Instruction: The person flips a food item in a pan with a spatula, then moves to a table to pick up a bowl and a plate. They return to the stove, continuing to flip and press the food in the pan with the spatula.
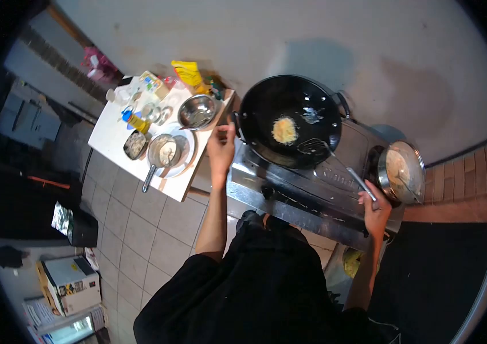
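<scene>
A black wok point(266, 152) sits on the stove, with a pale yellow frying piece of food point(284, 131) inside it. My right hand point(376, 211) is closed around the grey handle of a whisk point(341, 162); the whisk's wire end is inside the wok, just right of the food. At the wok's left side, my left hand point(221, 152) has its fingers curled at the wok handle point(239, 127), apparently gripping it. Close to my right hand, a metal bowl point(382, 175) holds a light brown mixture and a utensil.
On the white table point(169, 186) at left stand a steel bowl point(197, 111), a saucepan point(163, 151) with white contents on a plate, a dark dish point(135, 145), a yellow bottle point(138, 122) and a yellow bag point(188, 73). The metal stove front point(295, 200) lies before me.
</scene>
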Demonstrator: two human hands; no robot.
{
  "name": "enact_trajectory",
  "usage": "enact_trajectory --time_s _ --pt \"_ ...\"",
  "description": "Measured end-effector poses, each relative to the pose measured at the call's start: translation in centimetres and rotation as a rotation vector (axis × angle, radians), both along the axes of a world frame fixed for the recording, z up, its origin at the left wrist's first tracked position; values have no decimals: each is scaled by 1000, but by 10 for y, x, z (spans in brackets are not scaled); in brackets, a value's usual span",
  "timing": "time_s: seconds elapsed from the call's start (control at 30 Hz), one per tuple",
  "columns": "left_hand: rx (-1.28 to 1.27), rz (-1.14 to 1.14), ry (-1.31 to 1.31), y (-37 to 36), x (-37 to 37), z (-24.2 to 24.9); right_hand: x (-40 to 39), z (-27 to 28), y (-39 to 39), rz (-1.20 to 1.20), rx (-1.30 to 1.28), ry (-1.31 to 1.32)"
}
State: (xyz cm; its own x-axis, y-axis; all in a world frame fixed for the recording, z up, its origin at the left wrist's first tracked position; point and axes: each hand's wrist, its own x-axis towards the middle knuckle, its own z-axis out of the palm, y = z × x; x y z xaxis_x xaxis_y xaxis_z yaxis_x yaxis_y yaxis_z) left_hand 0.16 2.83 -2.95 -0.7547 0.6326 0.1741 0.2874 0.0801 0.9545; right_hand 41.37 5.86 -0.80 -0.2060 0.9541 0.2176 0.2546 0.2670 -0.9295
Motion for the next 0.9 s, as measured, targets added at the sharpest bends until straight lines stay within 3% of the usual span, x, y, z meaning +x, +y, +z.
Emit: enact_trajectory --time_s 0.1,0.2,0.3,0.6,0.7,0.77,0.83,0.87,0.9 --pt "-14 -36 56 2 -7 -8 21 -30 -7 35 -98 -5" --pt "-119 -56 -78 -1 2 8 33 -50 -8 24 -36 -90" --pt "-116 -86 -24 2 -5 5 28 -56 -10 -5 -60 -271" --pt "8 -102 -13 -12 5 9 2 -92 3 -235 227 -733" --pt "11 -205 -111 -35 6 6 -9 -73 -3 -242 251 -837" --pt "-13 -270 -195 -53 -9 5 -18 -48 -8 -367 -62 -1087" --pt "-87 -198 -249 -75 -30 6 -19 -37 -2 -373 5 -1024" --pt "-74 -119 -250 -87 -42 -5 -18 -25 -1 -181 -71 -998" --pt "-110 -71 -258 -99 -53 -7 -31 -16 2 -159 -54 -1002"
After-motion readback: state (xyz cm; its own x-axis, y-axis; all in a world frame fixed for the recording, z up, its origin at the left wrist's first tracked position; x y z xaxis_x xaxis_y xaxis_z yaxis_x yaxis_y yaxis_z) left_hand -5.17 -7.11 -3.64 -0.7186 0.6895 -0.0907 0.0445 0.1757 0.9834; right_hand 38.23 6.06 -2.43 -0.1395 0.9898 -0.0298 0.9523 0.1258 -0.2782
